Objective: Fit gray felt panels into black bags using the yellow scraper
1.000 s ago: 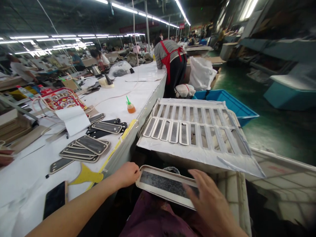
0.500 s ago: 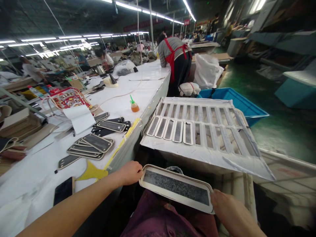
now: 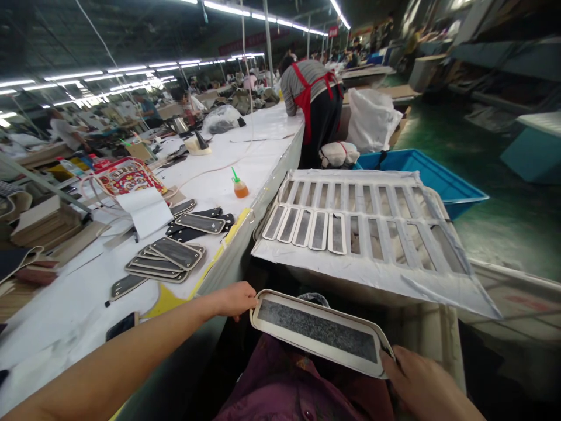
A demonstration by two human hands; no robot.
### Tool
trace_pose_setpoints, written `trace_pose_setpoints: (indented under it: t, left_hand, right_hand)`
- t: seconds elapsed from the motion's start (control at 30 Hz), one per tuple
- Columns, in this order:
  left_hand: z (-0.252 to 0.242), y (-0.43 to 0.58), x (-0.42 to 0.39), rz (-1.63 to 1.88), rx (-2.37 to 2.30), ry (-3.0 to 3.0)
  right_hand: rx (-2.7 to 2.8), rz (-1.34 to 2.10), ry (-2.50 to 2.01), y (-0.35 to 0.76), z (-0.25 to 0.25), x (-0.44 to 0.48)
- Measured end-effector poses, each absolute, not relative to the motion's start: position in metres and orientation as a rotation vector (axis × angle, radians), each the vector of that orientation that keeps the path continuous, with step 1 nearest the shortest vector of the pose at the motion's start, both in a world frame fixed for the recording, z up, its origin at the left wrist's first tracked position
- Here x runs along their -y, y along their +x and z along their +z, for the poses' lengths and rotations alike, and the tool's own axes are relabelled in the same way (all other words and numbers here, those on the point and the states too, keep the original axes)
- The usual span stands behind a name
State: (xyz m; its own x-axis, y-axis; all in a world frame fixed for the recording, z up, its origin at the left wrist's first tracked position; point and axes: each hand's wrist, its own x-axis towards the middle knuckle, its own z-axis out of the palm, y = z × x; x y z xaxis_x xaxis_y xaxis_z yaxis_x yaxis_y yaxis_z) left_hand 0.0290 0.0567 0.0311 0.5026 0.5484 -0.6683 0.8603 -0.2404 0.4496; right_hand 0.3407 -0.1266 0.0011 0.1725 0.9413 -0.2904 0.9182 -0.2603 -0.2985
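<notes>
A long panel (image 3: pixel 318 332) with rounded corners, a cream border and a dark grey speckled middle is held level over my lap. My left hand (image 3: pixel 239 299) pinches its left end. At the opposite end, my right hand (image 3: pixel 412 374) grips the corner with the thumb on top; its other fingers are partly hidden. A thin cream edge stands up along the panel's far side and right end. Beyond it lies a white slotted board (image 3: pixel 350 273), with several similar panels (image 3: pixel 302 227) in its near row at the left.
On the white table (image 3: pixel 210 169) to the left lie a pile of dark panels (image 3: pixel 175 254), a phone (image 3: pixel 123 325) and a green-tipped bottle (image 3: pixel 239 186). A person in a red apron (image 3: pixel 313 88) bends over its far end. A blue bin (image 3: pixel 421 169) stands behind the board.
The view has shifted slightly. My right hand has moved a little rightward, its thumb now lying more over the panel's end, where the raised edge shows more. Both hands keep hold.
</notes>
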Motion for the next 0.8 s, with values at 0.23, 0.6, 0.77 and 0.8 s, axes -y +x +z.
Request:
trace_pose_setpoints:
  t: [0.23, 0.6, 0.77, 0.8]
  left_hand:
    - [0.034, 0.017, -0.052, -0.318, -1.058, 1.807]
    - [0.028, 0.033, -0.044, -0.325, -1.274, 2.006]
    - [0.015, 0.010, -0.058, -0.319, -1.016, 1.616]
    - [0.010, 0.006, -0.059, -0.291, -0.980, 1.547]
  right_hand:
    - [1.881, 0.765, -2.400, 0.338, 0.003, 0.123]
    - [2.004, 0.643, -2.349, 0.339, 0.012, 0.122]
    - [2.028, 0.610, -2.318, 0.338, 0.008, 0.123]
    - [2.022, 0.595, -2.319, 0.339, 0.006, 0.123]
